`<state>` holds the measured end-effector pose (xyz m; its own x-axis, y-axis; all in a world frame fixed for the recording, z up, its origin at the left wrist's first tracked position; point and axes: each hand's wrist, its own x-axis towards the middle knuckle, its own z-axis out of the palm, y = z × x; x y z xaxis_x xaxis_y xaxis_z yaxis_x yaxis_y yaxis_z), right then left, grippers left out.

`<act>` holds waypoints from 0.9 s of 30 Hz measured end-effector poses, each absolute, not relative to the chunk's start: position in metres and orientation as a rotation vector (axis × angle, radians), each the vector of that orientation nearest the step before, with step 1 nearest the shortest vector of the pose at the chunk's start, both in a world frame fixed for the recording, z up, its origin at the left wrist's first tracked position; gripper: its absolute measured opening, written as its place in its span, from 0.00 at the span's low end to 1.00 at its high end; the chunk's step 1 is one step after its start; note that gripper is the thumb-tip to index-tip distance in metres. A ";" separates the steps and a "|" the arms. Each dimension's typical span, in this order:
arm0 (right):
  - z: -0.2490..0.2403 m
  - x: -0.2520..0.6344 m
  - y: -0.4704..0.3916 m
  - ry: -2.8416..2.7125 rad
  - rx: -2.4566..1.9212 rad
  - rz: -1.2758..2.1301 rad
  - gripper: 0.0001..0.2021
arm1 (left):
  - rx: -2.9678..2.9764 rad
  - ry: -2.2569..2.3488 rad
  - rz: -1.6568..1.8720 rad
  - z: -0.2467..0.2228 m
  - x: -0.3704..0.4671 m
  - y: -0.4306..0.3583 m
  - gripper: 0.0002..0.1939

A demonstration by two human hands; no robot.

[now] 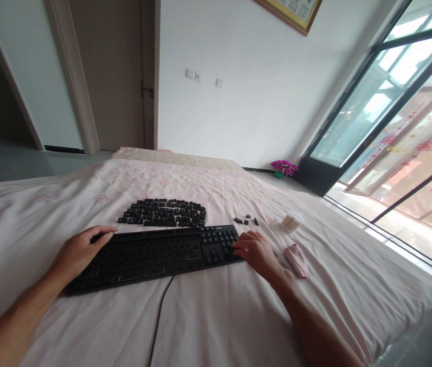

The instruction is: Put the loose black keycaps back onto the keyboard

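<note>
A black keyboard (185, 252) lies on the pink-white bedsheet in front of me. Its left and middle part shows bare key sockets, while keycaps sit on the number pad (221, 242). My left hand (82, 250) grips the keyboard's left end, thumb along the far edge. At the right end, my right hand (254, 250) is closed on the keyboard, curled fingers over the edge of the number pad; its thumb is partly hidden. Beyond the keyboard lie rows of loose black keycaps (162, 211). Several more loose keycaps (238, 220) lie to the right.
A clear round tub of cotton swabs (292, 222) stands right of the loose keycaps. Nearer is a folded pink cloth (297, 261), with a thin tool partly behind my right wrist. The keyboard's cable (158, 318) runs toward me over the bedsheet (208, 316).
</note>
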<state>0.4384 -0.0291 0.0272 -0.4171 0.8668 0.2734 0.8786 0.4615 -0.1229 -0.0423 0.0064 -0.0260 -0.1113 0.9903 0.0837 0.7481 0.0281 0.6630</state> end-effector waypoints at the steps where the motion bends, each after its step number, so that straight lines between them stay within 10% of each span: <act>1: 0.027 0.438 -0.030 -2.425 -1.490 -0.064 0.06 | 1.764 1.912 0.807 -0.025 -0.042 0.006 0.22; 27: 0.037 0.417 -0.044 -2.635 -1.515 -0.317 0.16 | 1.755 1.945 0.791 -0.017 -0.038 0.002 0.22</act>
